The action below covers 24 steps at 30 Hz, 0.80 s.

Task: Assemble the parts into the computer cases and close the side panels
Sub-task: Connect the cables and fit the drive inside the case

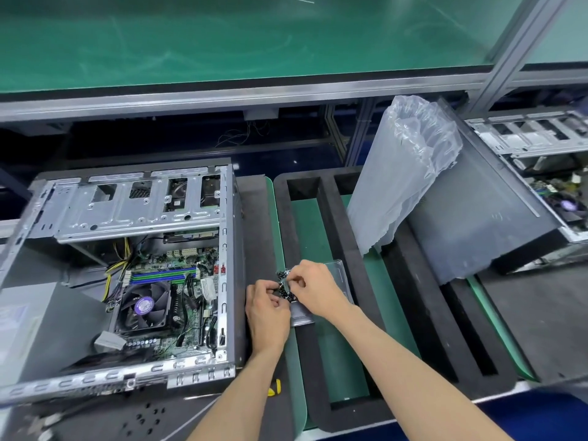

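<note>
Beside one open case (127,265): two hands (267,310) (318,288), screws (284,286).

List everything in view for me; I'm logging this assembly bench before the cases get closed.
open computer case: one, grey, left, motherboard and fan showing
second open case: one, grey, far right, partly cut off
side panel: one, grey, leaning right of centre
plastic bag: one, clear, against the panel
foam tray: one, black, centre
small tray of screws: one, clear, black screws, under the hands
left hand: fingers pinched at the screws
right hand: same
</note>
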Motion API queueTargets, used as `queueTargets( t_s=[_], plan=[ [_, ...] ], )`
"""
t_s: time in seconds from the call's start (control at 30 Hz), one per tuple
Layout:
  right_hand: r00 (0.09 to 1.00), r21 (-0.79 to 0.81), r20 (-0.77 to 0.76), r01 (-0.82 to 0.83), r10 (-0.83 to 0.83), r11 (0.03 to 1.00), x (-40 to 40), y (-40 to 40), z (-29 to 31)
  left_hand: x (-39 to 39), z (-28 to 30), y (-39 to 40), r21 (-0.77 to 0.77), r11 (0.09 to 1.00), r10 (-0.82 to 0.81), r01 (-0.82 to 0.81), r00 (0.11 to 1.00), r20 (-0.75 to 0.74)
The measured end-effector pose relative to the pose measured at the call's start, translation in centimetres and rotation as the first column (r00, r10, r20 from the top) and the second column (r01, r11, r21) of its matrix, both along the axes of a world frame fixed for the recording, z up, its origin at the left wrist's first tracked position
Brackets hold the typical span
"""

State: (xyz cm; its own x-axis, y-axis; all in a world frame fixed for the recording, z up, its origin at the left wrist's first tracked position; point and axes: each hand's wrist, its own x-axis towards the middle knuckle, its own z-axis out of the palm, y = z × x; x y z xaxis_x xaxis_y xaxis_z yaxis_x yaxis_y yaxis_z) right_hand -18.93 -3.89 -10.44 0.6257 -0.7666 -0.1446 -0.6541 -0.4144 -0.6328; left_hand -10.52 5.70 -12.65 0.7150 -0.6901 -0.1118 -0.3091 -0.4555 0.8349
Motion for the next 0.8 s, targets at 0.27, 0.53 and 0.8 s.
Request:
queueTargets(
  t_s=[0.27, 0.53, 0.8],
  plan=[
    [0.973, -0.116, -0.168, -0.177, 0.156, 0.977, 2.1, -0.6, -0.8, 0.0, -0.2, 0.0, -0.005, 1.0, 0.009, -0.01, 1.0, -0.027],
    [0.974, -0.129, -0.199, -0.138, 0.11, 0.982, 2.1, -0.7, -1.3, 0.1, -0.2, -0.1, 0.0, 1.0, 0.012, -0.012, 1.0, -0.02],
    [0.969, -0.162, -0.213, -0.159, 0.123, 0.974, 2.2, -0.4, -1.5, 0.1, -0.4, -0.1, -0.013, 1.0, 0.01, -0.01, 1.0, -0.028]
  ],
)
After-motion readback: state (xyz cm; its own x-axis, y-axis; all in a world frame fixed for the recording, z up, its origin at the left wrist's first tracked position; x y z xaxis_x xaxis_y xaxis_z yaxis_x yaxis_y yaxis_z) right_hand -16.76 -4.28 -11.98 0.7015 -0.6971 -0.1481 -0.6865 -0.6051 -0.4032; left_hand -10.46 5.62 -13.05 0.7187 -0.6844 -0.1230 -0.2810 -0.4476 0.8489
